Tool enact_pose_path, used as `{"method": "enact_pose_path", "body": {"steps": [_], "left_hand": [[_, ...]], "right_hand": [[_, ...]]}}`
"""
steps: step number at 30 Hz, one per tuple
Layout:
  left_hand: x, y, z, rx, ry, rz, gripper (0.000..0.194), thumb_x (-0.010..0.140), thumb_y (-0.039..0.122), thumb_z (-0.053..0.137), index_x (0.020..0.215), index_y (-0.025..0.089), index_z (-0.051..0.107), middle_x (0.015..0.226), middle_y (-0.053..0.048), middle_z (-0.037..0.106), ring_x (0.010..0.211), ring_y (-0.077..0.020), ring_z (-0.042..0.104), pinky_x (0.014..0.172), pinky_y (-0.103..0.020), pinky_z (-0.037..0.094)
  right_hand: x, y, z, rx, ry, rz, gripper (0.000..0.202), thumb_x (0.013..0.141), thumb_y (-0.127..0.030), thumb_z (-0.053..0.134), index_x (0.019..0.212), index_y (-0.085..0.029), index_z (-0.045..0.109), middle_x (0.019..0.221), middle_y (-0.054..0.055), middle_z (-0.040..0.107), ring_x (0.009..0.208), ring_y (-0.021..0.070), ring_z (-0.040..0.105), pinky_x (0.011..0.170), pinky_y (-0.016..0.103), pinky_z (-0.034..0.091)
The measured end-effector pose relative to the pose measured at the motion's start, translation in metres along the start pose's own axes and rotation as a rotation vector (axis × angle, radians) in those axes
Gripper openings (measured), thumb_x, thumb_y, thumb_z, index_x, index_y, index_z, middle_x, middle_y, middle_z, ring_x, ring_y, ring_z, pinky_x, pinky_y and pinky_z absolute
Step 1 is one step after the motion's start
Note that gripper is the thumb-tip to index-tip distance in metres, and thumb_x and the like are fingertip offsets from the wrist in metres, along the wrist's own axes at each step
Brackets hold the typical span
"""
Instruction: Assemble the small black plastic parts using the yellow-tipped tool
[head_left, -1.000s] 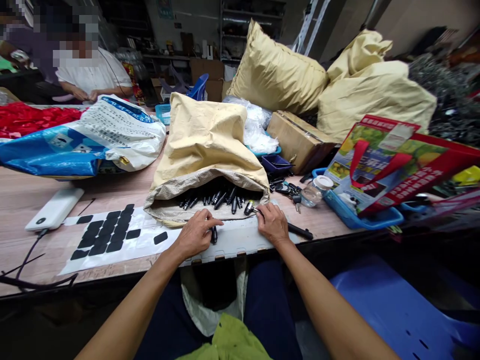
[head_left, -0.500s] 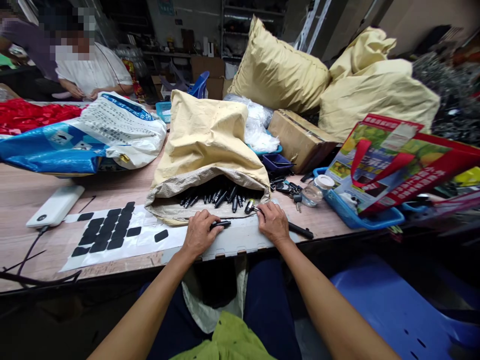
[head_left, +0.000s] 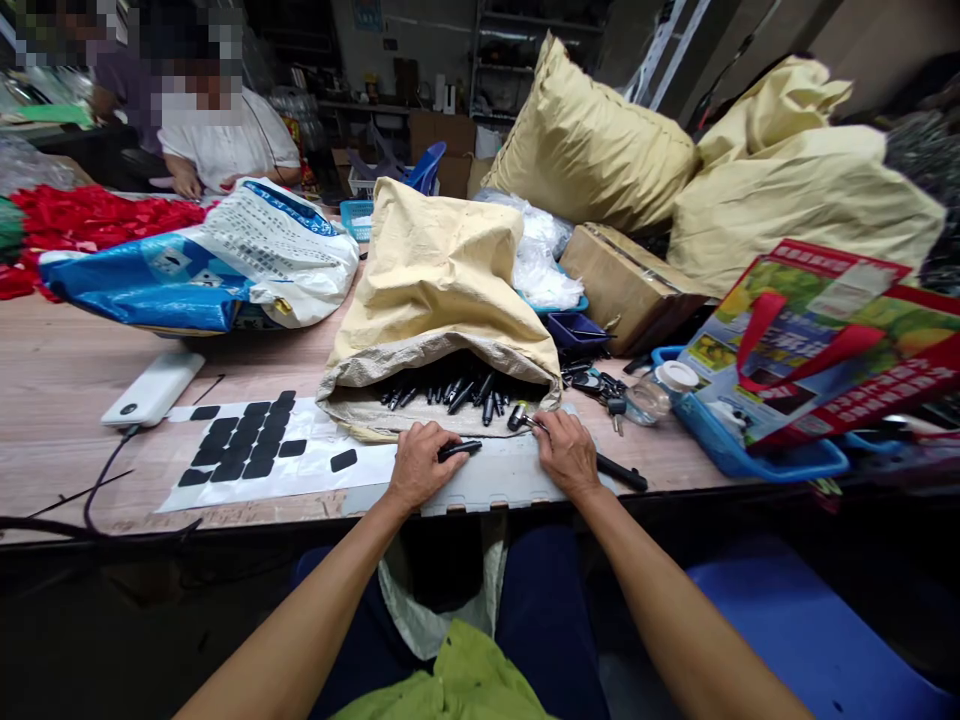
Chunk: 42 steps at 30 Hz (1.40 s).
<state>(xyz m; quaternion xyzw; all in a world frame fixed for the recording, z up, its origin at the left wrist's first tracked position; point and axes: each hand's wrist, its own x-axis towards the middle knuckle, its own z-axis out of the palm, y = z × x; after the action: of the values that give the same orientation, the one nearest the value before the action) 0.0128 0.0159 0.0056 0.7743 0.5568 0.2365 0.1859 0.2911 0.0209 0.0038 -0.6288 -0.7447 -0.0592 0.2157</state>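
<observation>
My left hand is closed round a short black cylindrical piece, which points right over a grey board at the table's front edge. My right hand grips a small hammer by its metal shaft. The hammer's head lies left of the fingers, and its black handle comes out to the right. Just beyond both hands, a beige sack lies with its mouth towards me, and several black pieces show inside. Left of the board, black rounded squares lie on white paper.
A white power bank with a cable lies at left, below a blue and white bag. Keys, a clear jar and a blue basket are at right. A person sits across the table.
The whole view has shifted, so the table and both hands appear further right. Both hands keep their holds, with little other visible change.
</observation>
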Motion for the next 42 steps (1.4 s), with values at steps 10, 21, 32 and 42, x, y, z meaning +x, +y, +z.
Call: {"method": "enact_pose_path", "body": {"steps": [10,21,32,42], "left_hand": [[0.001,-0.001,0.001,-0.043,-0.017,-0.03,0.021,0.086,0.041,0.075,0.103,0.029,0.077,0.097,-0.002,0.069,0.102,-0.024,0.053,0.09,-0.039,0.034],[0.0,0.004,-0.001,-0.061,-0.008,-0.04,0.017,0.085,0.039,0.075,0.1,0.031,0.077,0.096,-0.001,0.069,0.103,-0.0237,0.053,0.09,-0.039,0.033],[0.0,0.004,-0.002,-0.054,-0.007,-0.027,0.017,0.083,0.034,0.077,0.099,0.027,0.075,0.096,-0.001,0.07,0.102,-0.0238,0.054,0.089,-0.039,0.034],[0.0,0.002,-0.002,-0.066,-0.013,-0.026,0.017,0.082,0.03,0.077,0.098,0.026,0.071,0.097,0.0,0.07,0.1,-0.0238,0.055,0.088,-0.039,0.035]], "right_hand": [[-0.012,-0.087,-0.031,0.408,0.049,-0.057,0.03,0.103,-0.026,0.044,0.124,-0.024,0.065,0.104,0.007,0.069,0.101,0.0204,0.064,0.092,0.031,0.05],[-0.023,-0.099,-0.032,0.295,0.011,-0.001,0.032,0.103,-0.026,0.045,0.125,-0.025,0.068,0.099,0.006,0.07,0.096,0.0204,0.065,0.086,0.029,0.049],[-0.015,-0.056,-0.031,0.218,0.11,0.02,0.029,0.102,-0.026,0.049,0.122,-0.026,0.07,0.101,0.005,0.07,0.098,0.0212,0.064,0.087,0.031,0.047],[-0.005,0.002,0.004,0.073,0.067,-0.004,0.019,0.094,-0.024,0.055,0.106,-0.022,0.07,0.096,0.006,0.066,0.092,0.0238,0.056,0.084,0.034,0.043]]}}
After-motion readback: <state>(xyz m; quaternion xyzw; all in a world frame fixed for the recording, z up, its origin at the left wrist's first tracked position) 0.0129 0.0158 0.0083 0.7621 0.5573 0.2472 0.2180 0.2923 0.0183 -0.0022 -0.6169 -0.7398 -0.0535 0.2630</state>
